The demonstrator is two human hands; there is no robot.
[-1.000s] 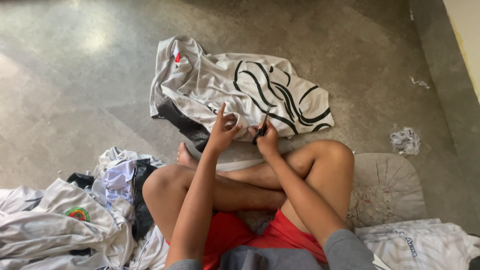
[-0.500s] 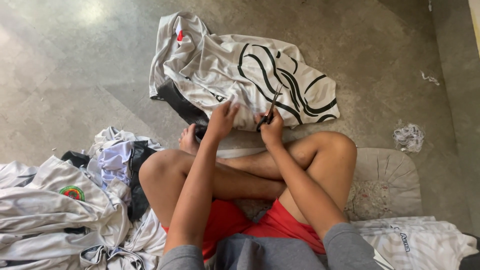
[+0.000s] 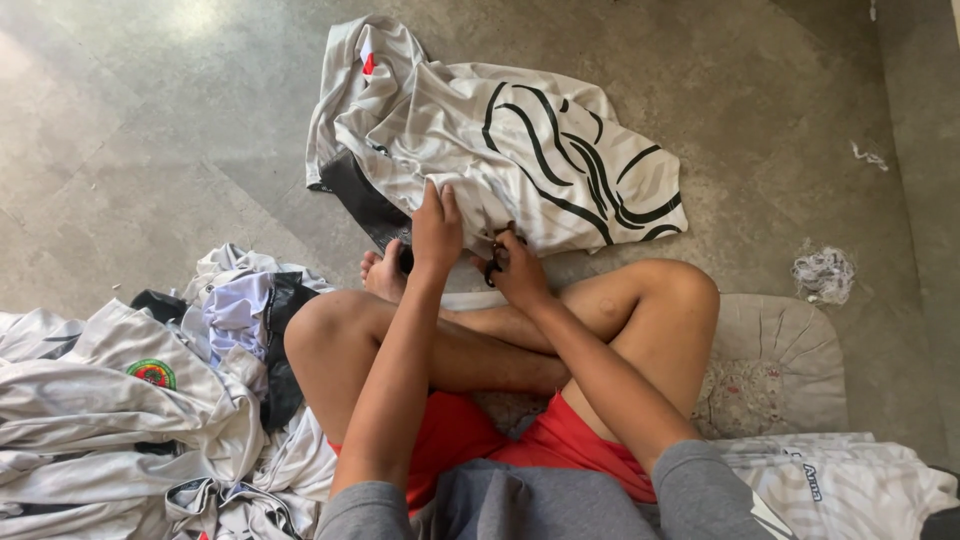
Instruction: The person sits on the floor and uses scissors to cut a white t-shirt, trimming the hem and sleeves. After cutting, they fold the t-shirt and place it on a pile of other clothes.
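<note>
A white shirt (image 3: 520, 140) with black wavy stripes lies spread on the grey floor in front of my crossed legs. My left hand (image 3: 437, 232) rests on its near hem, fingers together, pinning the cloth down. Just to the right, my right hand (image 3: 518, 272) is closed around small dark-handled scissors (image 3: 494, 266) at the same hem; the blades are hidden by my fingers and the fabric. A black part of the shirt (image 3: 362, 200) shows under its left edge, near my bare foot (image 3: 382, 275).
A heap of white and grey garments (image 3: 120, 410) fills the lower left. A folded white garment (image 3: 850, 490) lies at the lower right beside a pale round cushion (image 3: 790, 350) under my leg. A wad of thread scraps (image 3: 822, 272) sits on the floor at right.
Both hands stay at the shirt's near hem. The scissors' tip, earlier pointing up past my right hand, is now tucked down out of sight.
</note>
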